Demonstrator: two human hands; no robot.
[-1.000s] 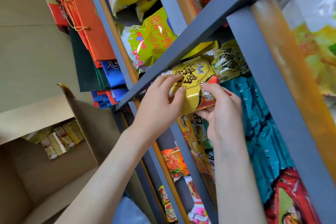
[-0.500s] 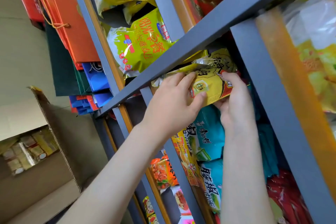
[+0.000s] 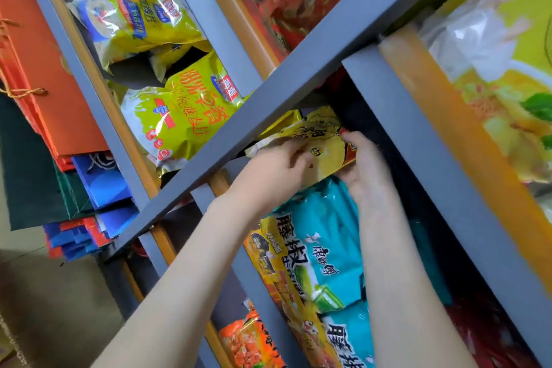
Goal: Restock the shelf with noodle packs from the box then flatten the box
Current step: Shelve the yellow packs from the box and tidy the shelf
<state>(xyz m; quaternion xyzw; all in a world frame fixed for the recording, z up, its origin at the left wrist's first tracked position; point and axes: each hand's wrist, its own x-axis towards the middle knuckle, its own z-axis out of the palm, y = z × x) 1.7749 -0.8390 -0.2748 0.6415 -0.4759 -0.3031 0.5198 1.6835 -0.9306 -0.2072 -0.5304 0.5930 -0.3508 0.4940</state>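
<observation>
Gripping the yellow noodle pack point(image 3: 324, 148) with left hand point(image 3: 276, 172) and right hand point(image 3: 366, 166), you held it just under the grey shelf beam point(image 3: 298, 84).

Orange paper bag point(image 3: 44, 69) with a rope handle far left, dark green bag point(image 3: 27, 182) below it. Blue bags point(image 3: 101, 185) stacked just beside the green one. Grey floor point(image 3: 44, 293) underneath.

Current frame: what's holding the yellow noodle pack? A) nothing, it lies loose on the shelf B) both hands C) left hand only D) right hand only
B: the left hand and the right hand each hold one end of the yellow noodle pack.
</observation>
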